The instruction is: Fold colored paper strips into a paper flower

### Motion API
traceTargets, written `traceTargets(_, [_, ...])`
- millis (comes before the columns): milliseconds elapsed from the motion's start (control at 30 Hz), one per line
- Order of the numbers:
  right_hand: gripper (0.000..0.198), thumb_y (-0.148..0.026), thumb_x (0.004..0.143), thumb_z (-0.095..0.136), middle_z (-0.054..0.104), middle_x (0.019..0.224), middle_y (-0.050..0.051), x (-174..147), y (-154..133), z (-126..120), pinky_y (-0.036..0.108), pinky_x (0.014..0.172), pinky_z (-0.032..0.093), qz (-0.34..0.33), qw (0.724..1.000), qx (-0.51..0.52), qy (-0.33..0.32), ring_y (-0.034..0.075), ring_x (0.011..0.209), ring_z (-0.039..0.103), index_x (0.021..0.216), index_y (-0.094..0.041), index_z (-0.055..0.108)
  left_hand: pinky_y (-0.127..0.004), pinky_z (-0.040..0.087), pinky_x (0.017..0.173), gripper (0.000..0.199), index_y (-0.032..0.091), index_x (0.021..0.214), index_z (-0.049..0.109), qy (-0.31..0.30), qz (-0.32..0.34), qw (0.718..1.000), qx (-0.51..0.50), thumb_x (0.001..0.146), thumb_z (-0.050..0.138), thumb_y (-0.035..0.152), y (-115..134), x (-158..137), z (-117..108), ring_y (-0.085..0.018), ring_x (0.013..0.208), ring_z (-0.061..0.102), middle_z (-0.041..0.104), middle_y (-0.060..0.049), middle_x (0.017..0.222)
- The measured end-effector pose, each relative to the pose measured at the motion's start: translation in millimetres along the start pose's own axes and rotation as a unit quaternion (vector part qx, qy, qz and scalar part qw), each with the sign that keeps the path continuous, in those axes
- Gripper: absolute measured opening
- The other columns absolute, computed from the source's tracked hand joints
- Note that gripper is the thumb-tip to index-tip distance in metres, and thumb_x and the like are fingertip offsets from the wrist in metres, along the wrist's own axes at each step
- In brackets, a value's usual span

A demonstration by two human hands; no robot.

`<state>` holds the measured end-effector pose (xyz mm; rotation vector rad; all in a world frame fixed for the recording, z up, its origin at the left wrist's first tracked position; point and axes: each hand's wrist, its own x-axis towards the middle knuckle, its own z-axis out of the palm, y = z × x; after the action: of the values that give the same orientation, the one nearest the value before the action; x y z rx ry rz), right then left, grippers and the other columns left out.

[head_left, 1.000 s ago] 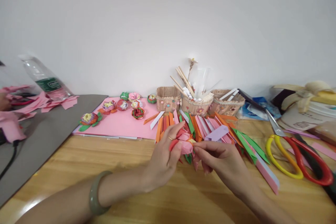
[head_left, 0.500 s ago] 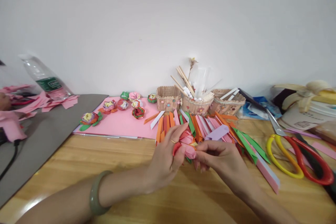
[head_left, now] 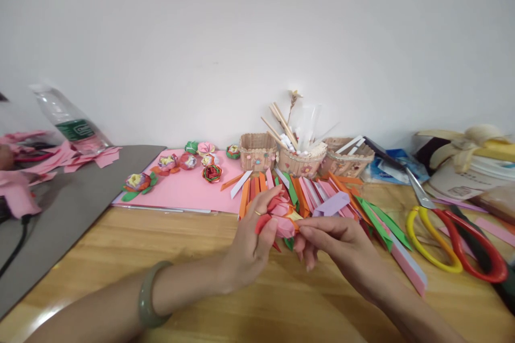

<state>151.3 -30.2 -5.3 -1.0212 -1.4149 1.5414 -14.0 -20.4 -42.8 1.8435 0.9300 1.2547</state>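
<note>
A folded paper flower (head_left: 284, 220) in pink, red and orange, with a bit of yellow, is held above the table in front of me. My left hand (head_left: 255, 236) is closed around its left side, thumb in front. With thumb and index finger, my right hand (head_left: 325, 241) pinches an orange-yellow petal at the flower's right edge; the other fingers curl below. Folded paper strips (head_left: 308, 193) in orange, pink, green and lilac lie just behind the hands. Several finished paper flowers (head_left: 212, 173) sit on a pink sheet (head_left: 201, 193) to the left.
Three small woven baskets (head_left: 257, 153) line the wall, one with sticks. Scissors (head_left: 454, 241) with yellow and red handles lie at right near a white tub (head_left: 462, 185). At left are a plastic bottle (head_left: 76, 123), a pink glue gun (head_left: 18, 193) and another person's hand (head_left: 6, 156).
The flower and my left hand have shifted slightly left and tilted. My right fingertips have moved from the front pink petal to the orange-yellow petal, now more exposed.
</note>
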Motion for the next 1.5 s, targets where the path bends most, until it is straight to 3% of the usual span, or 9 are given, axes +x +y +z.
traceTargets(433, [0.020, -0.035, 0.067, 0.068, 0.061, 0.053, -0.001, 0.3, -2.1, 9.1, 0.018, 0.046, 0.045, 0.016, 0.997, -0.028, 0.066, 0.007, 0.043, 0.054, 0.064, -0.015, 0.067, -0.039, 0.023, 0.106, 0.043, 0.020, 0.131, 0.033, -0.007, 0.001, 1.000, 0.006, 0.089, 0.031, 0.029, -0.4, -0.9, 0.0, -0.021, 0.125, 0.033, 0.040, -0.008, 0.134])
traceTargets(733, [0.021, -0.036, 0.070, 0.063, 0.056, 0.051, -0.002, 1.4, 6.4, 11.5, 0.018, 0.045, 0.040, -0.004, 0.993, -0.084, 0.086, 0.007, 0.044, 0.049, 0.065, -0.015, 0.061, -0.036, 0.025, 0.105, 0.042, 0.020, 0.131, 0.029, -0.024, 0.010, 0.999, 0.047, 0.090, 0.031, 0.029, -1.5, -1.7, 1.3, -0.018, 0.124, 0.033, 0.038, -0.008, 0.134])
traceTargets(1133, [0.024, -0.037, 0.079, 0.055, 0.056, 0.054, -0.002, 0.4, 3.8, 7.0, 0.020, 0.047, 0.042, -0.042, 0.991, -0.119, 0.034, 0.009, 0.046, 0.051, 0.071, -0.016, 0.063, -0.037, 0.024, 0.106, 0.044, 0.019, 0.132, 0.028, -0.013, -0.005, 0.998, 0.064, 0.090, 0.031, 0.030, -3.6, 0.9, 0.9, -0.019, 0.126, 0.031, 0.036, -0.010, 0.135])
traceTargets(1500, [0.028, -0.042, 0.067, 0.066, 0.056, 0.050, -0.001, 1.8, 4.6, 6.6, 0.020, 0.045, 0.041, 0.012, 0.992, -0.102, 0.067, 0.008, 0.044, 0.050, 0.061, -0.015, 0.060, -0.039, 0.029, 0.103, 0.045, 0.023, 0.133, 0.026, -0.026, 0.040, 0.996, 0.082, 0.089, 0.034, 0.027, -2.9, -1.5, 0.2, -0.020, 0.123, 0.034, 0.038, -0.008, 0.133])
